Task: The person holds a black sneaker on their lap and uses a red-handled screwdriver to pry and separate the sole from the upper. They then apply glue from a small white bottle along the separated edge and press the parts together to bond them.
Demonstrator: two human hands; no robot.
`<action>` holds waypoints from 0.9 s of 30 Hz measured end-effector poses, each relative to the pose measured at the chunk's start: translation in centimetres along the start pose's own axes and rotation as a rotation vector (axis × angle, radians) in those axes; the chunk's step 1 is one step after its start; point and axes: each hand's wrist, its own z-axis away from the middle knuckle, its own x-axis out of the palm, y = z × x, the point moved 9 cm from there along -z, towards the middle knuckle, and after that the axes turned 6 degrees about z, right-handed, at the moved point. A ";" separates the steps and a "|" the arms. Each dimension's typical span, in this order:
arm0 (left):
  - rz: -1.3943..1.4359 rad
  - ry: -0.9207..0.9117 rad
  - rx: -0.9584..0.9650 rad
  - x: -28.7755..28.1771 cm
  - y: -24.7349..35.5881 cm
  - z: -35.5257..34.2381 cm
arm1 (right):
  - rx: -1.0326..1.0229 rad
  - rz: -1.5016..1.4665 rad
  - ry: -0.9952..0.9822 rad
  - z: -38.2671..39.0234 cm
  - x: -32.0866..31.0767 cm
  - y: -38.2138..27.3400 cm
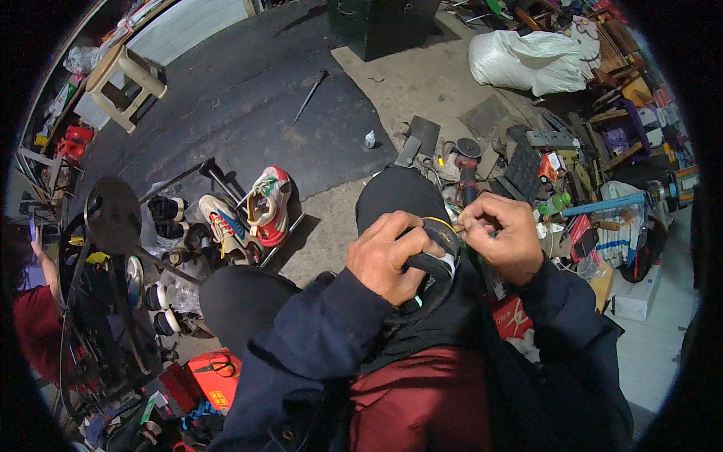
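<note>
On my raised knee, covered in dark cloth, my left hand grips a dark shoe with a white band along its edge. A thin yellow cord arches from the shoe toward my right hand, whose thumb and index finger pinch it at the shoe's right side. A small thin piece at those fingertips is too small to make out. Part of the shoe is hidden under my left fingers.
Sneakers rest on a metal rack at left, beside a black metal stand. Another person's arm shows at far left. An angle grinder, assorted tools and clutter lie ahead-right. A white sack, stool and red box surround me.
</note>
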 end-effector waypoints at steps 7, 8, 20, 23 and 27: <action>-0.005 -0.005 -0.008 0.1 0.1 -0.1 | -0.086 0.000 -0.154 -0.7 1.1 -0.8; -0.016 -0.006 -0.011 0.1 0.1 -0.1 | -0.095 -0.018 -0.189 -0.7 1.5 -0.9; 0.008 -0.024 0.007 0.2 0.2 -0.2 | 0.047 -0.132 -0.206 0.4 2.7 0.4; 0.012 -0.024 -0.011 0.1 -0.2 -0.3 | 0.154 -0.476 -0.239 1.9 3.0 1.8; 0.016 -0.063 -0.002 0.3 -0.3 -0.4 | 0.274 -0.871 -0.034 1.6 0.6 5.6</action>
